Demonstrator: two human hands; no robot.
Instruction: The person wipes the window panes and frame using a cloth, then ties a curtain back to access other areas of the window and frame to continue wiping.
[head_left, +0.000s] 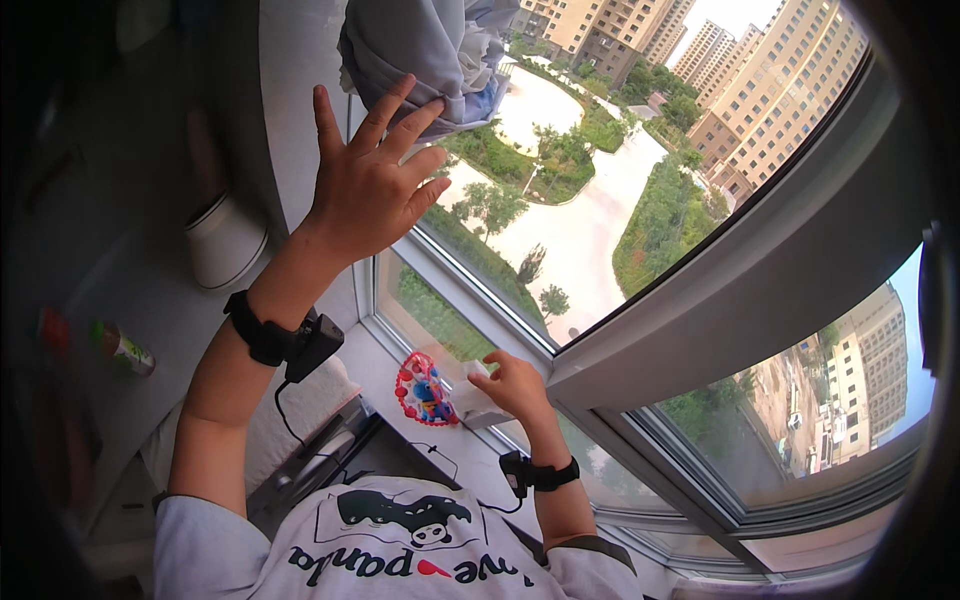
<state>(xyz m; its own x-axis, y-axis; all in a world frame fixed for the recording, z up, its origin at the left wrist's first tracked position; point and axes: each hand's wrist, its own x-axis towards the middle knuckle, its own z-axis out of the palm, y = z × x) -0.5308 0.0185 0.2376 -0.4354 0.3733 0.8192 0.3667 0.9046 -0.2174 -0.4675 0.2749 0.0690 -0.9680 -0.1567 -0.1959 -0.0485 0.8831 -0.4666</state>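
My left hand (367, 187) is raised palm-away with its fingers spread wide and nothing in it. Its fingertips overlap a bunched grey curtain-like cloth (420, 52) at the top; whether they touch it I cannot tell. Lower down, by the windowsill (382, 375), my right hand (514, 386) has its fingers bent over a white item (476, 409), apparently a tissue pack or box. Its grip there is partly hidden. Just left of that item stands a toy (426, 390) with a red beaded ring and a blue figure inside. Black straps with small devices circle both wrists.
A large window frame (720, 232) runs along the right side, with buildings and greenery outside. On the left are a pale lampshade-like object (225, 241) and a small bottle (124, 349). Folded white fabric (315, 405) lies near the sill. A dark cable (289, 420) hangs from the left wrist device.
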